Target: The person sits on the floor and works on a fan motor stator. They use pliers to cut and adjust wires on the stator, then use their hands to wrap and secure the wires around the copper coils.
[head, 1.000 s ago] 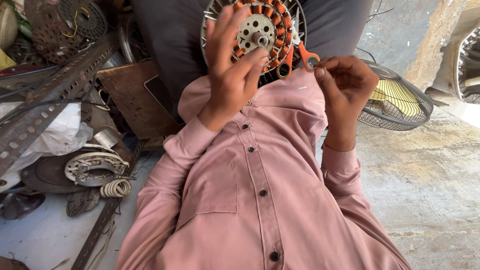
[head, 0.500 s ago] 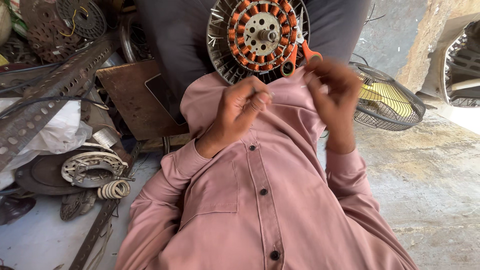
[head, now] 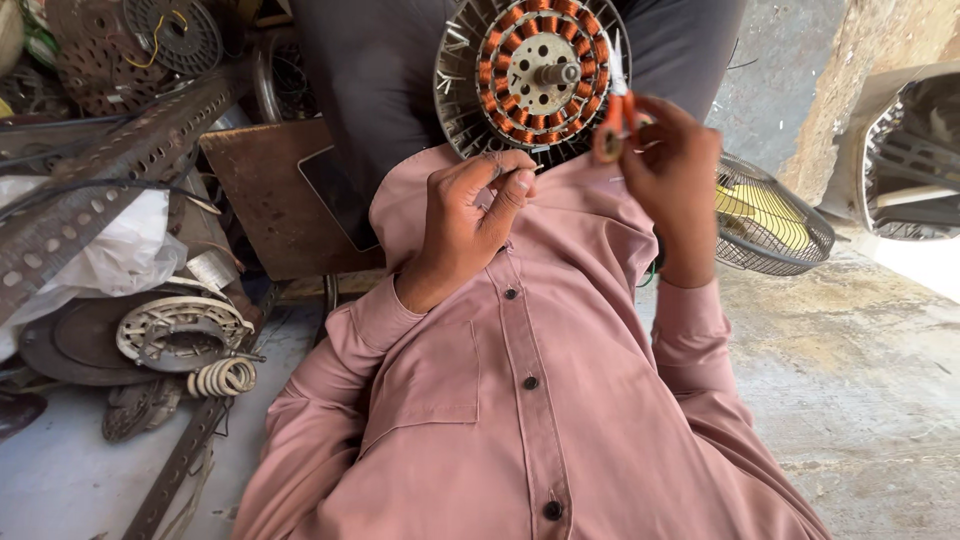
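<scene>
Here right hand (head: 672, 150) holds scissors (head: 612, 110) blades-up.

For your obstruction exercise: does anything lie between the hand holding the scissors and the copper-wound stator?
Nothing visible does. The right hand holds orange-handled scissors with the blades already at the stator edge. The left hand sits lower, off that path.

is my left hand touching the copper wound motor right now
Apart. The head view shows pink shirt between the left hand and the motor; the hand sits below its rim.
</scene>
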